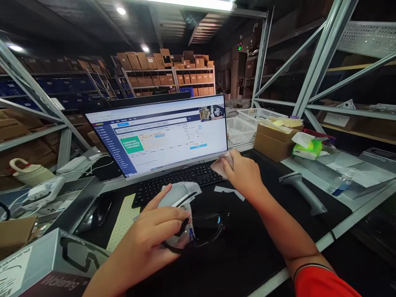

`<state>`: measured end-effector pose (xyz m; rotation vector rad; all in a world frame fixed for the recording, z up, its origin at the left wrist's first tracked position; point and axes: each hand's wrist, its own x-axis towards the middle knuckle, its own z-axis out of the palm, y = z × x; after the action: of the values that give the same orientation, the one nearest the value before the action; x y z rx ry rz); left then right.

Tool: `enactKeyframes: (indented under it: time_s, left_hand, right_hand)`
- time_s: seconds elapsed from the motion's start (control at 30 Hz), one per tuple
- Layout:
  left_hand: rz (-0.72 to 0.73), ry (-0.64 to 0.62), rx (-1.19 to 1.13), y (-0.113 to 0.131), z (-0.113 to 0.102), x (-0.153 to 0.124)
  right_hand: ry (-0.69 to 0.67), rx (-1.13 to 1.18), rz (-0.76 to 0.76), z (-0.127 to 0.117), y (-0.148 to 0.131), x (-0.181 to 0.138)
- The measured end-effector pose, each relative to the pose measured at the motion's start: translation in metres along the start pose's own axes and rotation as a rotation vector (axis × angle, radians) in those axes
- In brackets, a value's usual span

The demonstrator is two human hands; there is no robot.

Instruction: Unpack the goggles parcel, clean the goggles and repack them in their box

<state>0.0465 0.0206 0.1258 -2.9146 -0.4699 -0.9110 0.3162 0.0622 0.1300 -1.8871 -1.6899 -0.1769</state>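
My left hand (157, 231) is closed on a pair of dark glasses (213, 229), its fingers and thumb around a black temple arm. The glasses stretch to the right over the black desk mat and blend into it, so their outline is hard to follow. Behind the left hand's fingers lies a whitish, partly clear wrapper (185, 190). My right hand (243, 171) pinches a crumpled pale tissue or wipe (220, 165) at the keyboard's (173, 177) right end, below the monitor's (173, 144) lower right corner. A torn white strip (229, 191) lies by the right wrist.
A grey barcode scanner (305, 192) lies on the mat at right, near a spray bottle (342, 181) and an open carton (274, 140). At left are a black mouse (94, 212), power strips with cables, and a grey printed box (52, 264). Metal shelving frames both sides.
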Motion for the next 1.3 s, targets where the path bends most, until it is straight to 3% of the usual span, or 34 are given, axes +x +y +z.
enactKeyframes:
  time_s: [0.1, 0.23, 0.33, 0.47, 0.57, 0.77, 0.97, 1.1, 1.2, 1.3]
  left_hand:
    - [-0.026, -0.024, -0.005, -0.001, 0.005, -0.001]
    - [-0.082, -0.026, -0.005, 0.000, 0.014, -0.001]
    - [-0.073, -0.048, 0.024, 0.000, 0.017, 0.000]
    - [-0.102, -0.078, 0.070, -0.001, 0.016, 0.003]
    - [-0.114, -0.082, 0.096, 0.002, 0.015, 0.002]
    - [-0.084, -0.182, 0.178, 0.010, 0.026, 0.002]
    - [0.013, -0.190, 0.271, 0.012, 0.036, 0.003]
    - [0.003, -0.150, 0.330, 0.002, 0.042, 0.002]
    - [-0.017, -0.184, 0.286, -0.010, 0.045, 0.001]
    - [-0.053, -0.200, 0.240, -0.016, 0.036, 0.002]
  right_hand:
    - [-0.117, 0.387, -0.144, 0.005, -0.002, -0.006]
    - [-0.110, 0.660, -0.152, 0.007, -0.017, -0.027]
    - [-0.171, 0.657, -0.204, 0.000, -0.026, -0.042]
    - [-0.544, 0.664, -0.503, -0.016, -0.023, -0.049]
    - [-0.713, 0.777, -0.729, -0.023, -0.016, -0.047]
    - [-0.939, 0.719, -0.712, -0.019, -0.013, -0.040]
    - [-0.800, 0.672, -0.617, -0.003, -0.020, -0.046]
    - [-0.680, 0.655, -0.593, 0.014, -0.030, -0.052]
    - [-0.670, 0.614, -0.568, 0.022, -0.034, -0.048]
    - [-0.748, 0.668, -0.538, 0.022, -0.027, -0.035]
